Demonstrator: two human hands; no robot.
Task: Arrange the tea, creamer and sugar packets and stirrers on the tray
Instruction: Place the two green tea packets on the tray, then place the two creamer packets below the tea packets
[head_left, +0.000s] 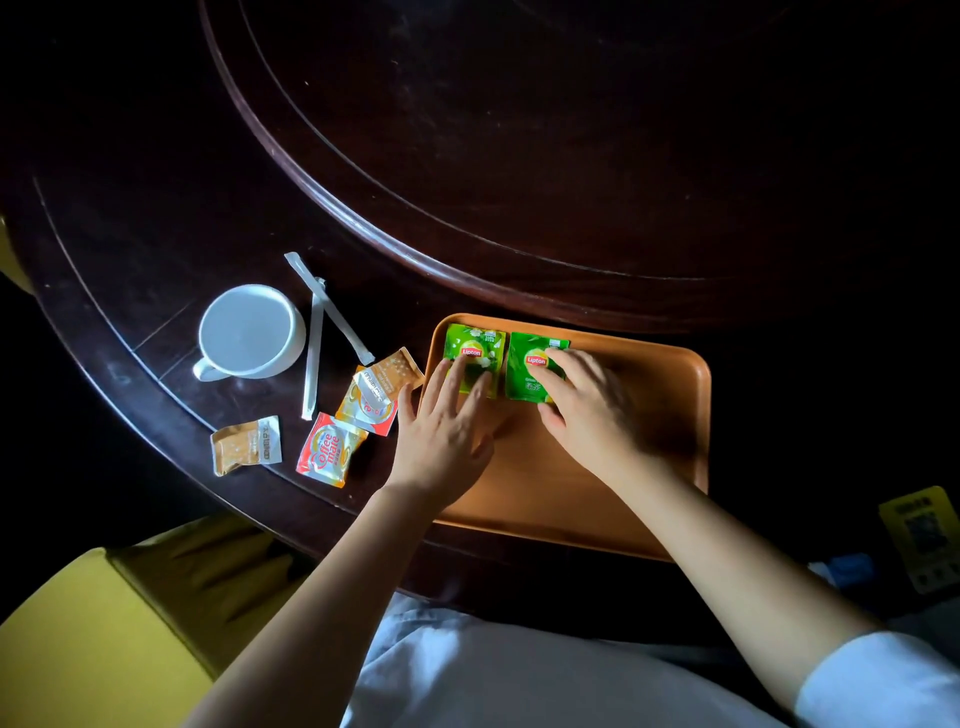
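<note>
Two green tea packets lie side by side in the far left corner of the orange tray. My left hand rests flat with spread fingertips on the left tea packet. My right hand presses its fingertips on the right tea packet. Left of the tray, on the table, lie two red and white creamer packets, two brown sugar packets, and two white wrapped stirrers that cross each other.
A white cup stands on the dark wooden table left of the stirrers. A raised round centre piece fills the far table. A yellow chair is at lower left, and a yellow card at the right.
</note>
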